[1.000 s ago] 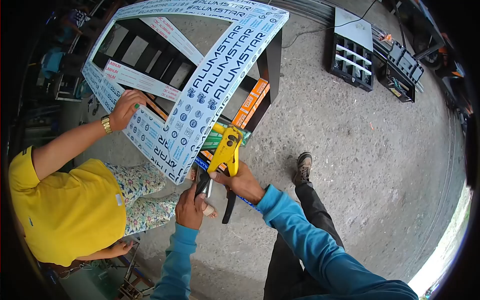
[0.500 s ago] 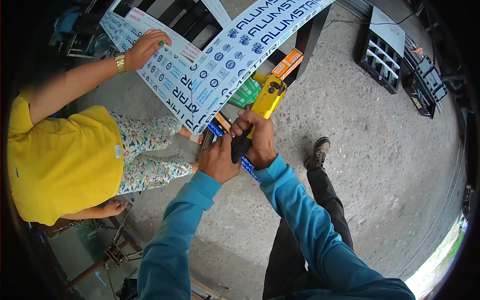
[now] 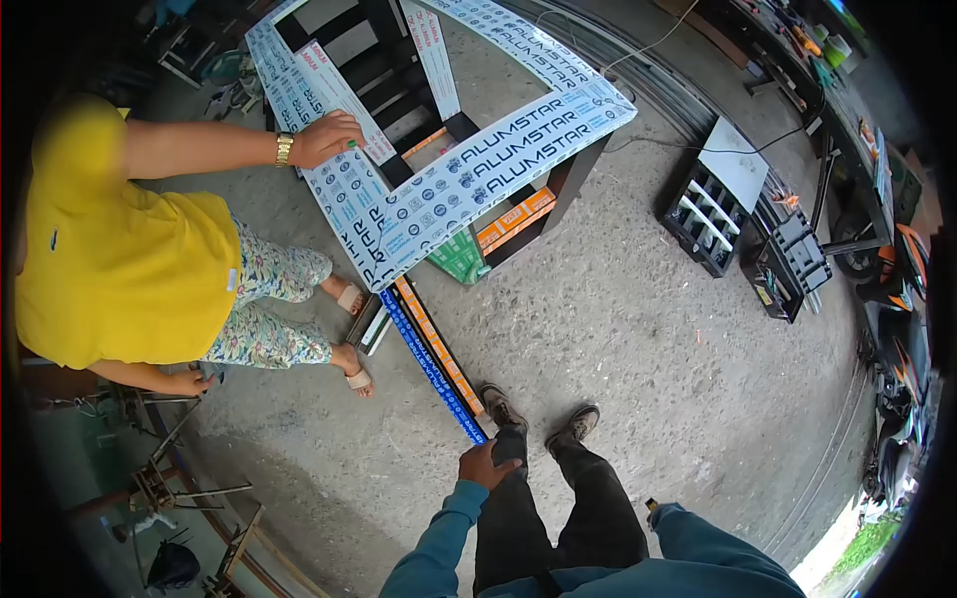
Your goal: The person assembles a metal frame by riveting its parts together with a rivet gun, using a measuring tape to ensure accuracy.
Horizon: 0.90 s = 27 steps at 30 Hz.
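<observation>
The yellow tool has left the frame (image 3: 399,234), freeing its near corner; your left hand (image 3: 485,465) is beside the blue-wrapped bar's (image 3: 425,361) lower end, grip unclear; your right hand is hidden.

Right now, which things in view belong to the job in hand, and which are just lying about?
Likely in the job:
film-wrapped frame, under the co-worker's hand
blue-wrapped bar, its near end by the left hand

Apparently lying about:
compartment box
open black toolbox
long bars
parked motorcycle
</observation>
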### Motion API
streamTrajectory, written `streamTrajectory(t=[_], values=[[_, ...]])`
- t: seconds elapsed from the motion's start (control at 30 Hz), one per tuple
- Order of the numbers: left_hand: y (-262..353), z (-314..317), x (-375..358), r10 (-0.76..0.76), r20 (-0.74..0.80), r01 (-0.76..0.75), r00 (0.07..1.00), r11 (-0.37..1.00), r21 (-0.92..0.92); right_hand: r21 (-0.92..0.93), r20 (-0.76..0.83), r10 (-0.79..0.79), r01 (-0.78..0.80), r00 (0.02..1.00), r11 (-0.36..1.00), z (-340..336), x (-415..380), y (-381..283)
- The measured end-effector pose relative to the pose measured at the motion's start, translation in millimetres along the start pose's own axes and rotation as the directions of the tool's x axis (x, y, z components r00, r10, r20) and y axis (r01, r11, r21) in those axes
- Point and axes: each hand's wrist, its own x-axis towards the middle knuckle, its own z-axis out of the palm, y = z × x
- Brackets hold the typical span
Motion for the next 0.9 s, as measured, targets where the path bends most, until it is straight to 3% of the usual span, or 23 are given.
streamTrajectory(t=[0.03,0.07,0.17,0.23,0.3,0.37,0.43,0.53,0.63,0.7,0.77,0.8,0.83,0.9], values=[[21.6,-8.0,15.7,0.005,-0.022,-0.005,1.0,1.0,0.002,0.109,0.016,0.051,-0.052,0.999,0.993,23.5,-11.4,58.5],[45.8,-23.3,35.8,0.029,-0.108,-0.036,0.994,0.997,-0.064,0.291,0.028,0.085,-0.09,0.996,0.952,18.3,-61.7,72.8],[124.6,-109.4,108.9,0.106,-0.407,-0.177,0.907,0.974,-0.142,0.656,-0.076,0.046,0.015,0.996,0.755,-24.5,-109.2,71.0],[191.6,-182.4,150.4,0.283,-0.651,-0.36,0.705,0.933,0.017,0.788,-0.183,-0.009,0.152,0.983,0.596,-70.1,-121.5,51.7],[236.1,-226.2,200.8,0.387,-0.755,-0.281,0.53,0.92,0.275,0.855,-0.269,-0.048,0.261,0.962,0.447,-108.7,-137.7,41.9],[268.2,-254.1,240.0,0.364,-0.719,-0.18,0.593,0.929,0.322,0.876,-0.344,-0.088,0.353,0.935,0.329,-144.0,-148.8,21.5],[271.9,-266.6,279.0,0.211,-0.663,0.092,0.718,0.916,0.391,0.874,-0.398,-0.119,0.415,0.91,0.252,-176.7,-158.8,4.5],[255.8,-258.4,305.1,0.259,-0.772,0.126,0.58,0.908,0.399,0.867,-0.445,-0.135,0.464,0.885,0.184,-220.0,-159.8,-9.4],[249.7,-259.0,299.0,0.305,-0.728,0.145,0.615,0.863,0.484,0.857,-0.471,-0.147,0.491,0.869,0.158,-276.4,-162.5,-13.0],[258.7,-267.4,298.9,0.278,-0.759,0.158,0.588,0.881,0.445,0.812,-0.541,-0.189,0.567,0.82,0.137,-323.3,-150.9,-13.5],[267.7,-260.7,301.3,0.1,-0.876,0.299,0.473,0.917,0.266,0.716,-0.639,-0.268,0.685,0.721,0.135,-375.9,-127.3,-14.1],[269.4,-262.5,301.1,0.08,-0.865,0.316,0.496,0.911,0.265,0.469,-0.772,-0.281,0.809,0.571,0.355,-413.7,-184.2,-42.7],[270.6,-266.2,297.7,0.065,-0.849,0.298,0.525,0.92,0.255,0.746,-0.542,-0.168,0.564,0.823,0.355,-444.0,-249.1,-61.7],[276.4,-271.8,297.2,0.099,-0.815,0.28,0.572,0.909,0.307,0.764,-0.43,-0.244,0.494,0.869,0.414,-509.3,-264.2,-86.4]])
